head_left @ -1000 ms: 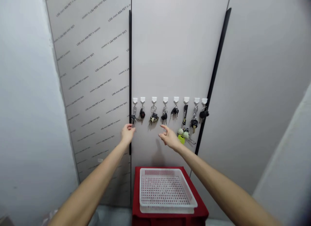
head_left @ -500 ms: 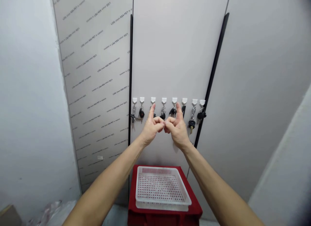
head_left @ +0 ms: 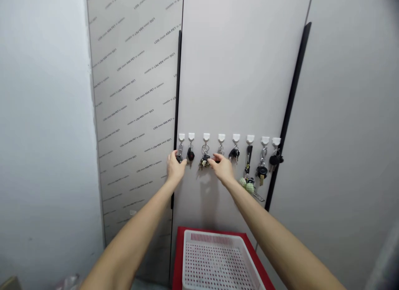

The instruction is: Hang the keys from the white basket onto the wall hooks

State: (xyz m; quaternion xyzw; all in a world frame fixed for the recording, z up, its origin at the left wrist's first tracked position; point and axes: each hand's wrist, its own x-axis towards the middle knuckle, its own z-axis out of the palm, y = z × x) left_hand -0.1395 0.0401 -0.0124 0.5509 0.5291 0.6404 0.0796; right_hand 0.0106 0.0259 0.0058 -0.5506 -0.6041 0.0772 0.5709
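Note:
A row of key bunches hangs from white hooks on a pale cabinet panel. My left hand is at the leftmost key bunch, its thumb and fingers apart around the dark fob. Just to the right hangs a key with a black fob. My right hand is curved in front of the fourth key bunch, hiding its lower part; thumb and forefinger are apart. Near its thumb hangs the third key bunch, with a dark fob and several keys.
Further right hang keys with a black fob, a black strap with a green-striped bow, and more keys. Long black handles edge the panel. Below, a white perforated basket sits on a red crate.
My hands, earlier together at the thumbs with forefingers raised, have parted. The left went left to the end bunch; both forefingers have come down. The view has tilted up and shifted left.

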